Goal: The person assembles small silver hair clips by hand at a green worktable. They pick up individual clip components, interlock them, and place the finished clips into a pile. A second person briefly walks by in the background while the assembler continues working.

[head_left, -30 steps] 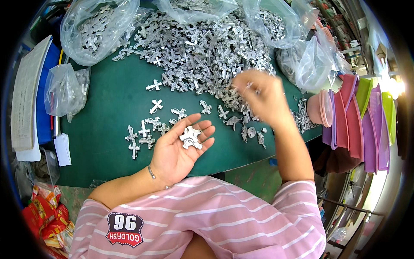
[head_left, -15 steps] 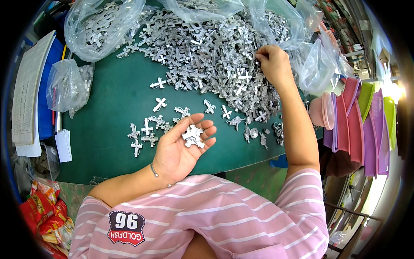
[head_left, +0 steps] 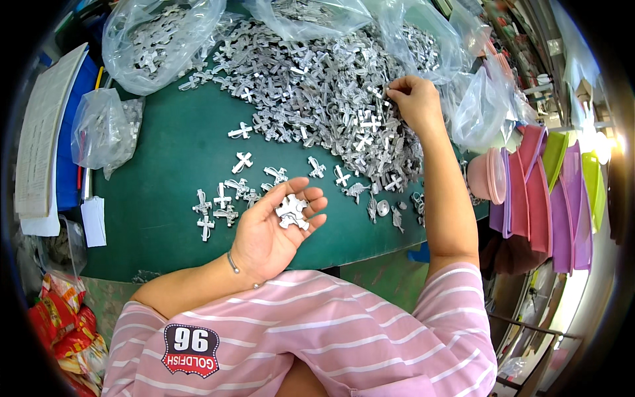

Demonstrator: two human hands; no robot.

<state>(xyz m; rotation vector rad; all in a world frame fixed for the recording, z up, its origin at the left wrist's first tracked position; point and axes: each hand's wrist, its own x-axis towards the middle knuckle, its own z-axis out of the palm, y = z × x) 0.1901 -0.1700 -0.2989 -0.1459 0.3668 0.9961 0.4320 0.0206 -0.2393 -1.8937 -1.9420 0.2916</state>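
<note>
My left hand (head_left: 264,235) is palm up with its fingers curled, cradling a few small silver cross-shaped metal pieces (head_left: 292,212). At the right side of a big heap of similar silver metal pieces (head_left: 297,86), my right hand (head_left: 418,102) has thumb and forefinger pinched together. What lies between those fingertips is too small to make out. Beyond my left hand, several loose cross-shaped pieces (head_left: 222,196) lie on the green tabletop (head_left: 159,152). To its right, a fish-bone-shaped piece (head_left: 357,191) and a round silver piece (head_left: 383,208) lie near the heap.
Clear plastic bags (head_left: 162,46) of metal pieces border the heap. A smaller filled bag (head_left: 106,129) sits at left beside a blue tray (head_left: 68,145) with papers. Pink, purple and green plastic bins (head_left: 539,192) and a pink cup (head_left: 486,175) stand at right.
My right hand has shifted slightly left along the heap, its fingers still pinched. My left hand keeps its pieces in nearly the same place. The whole view has shifted a little.
</note>
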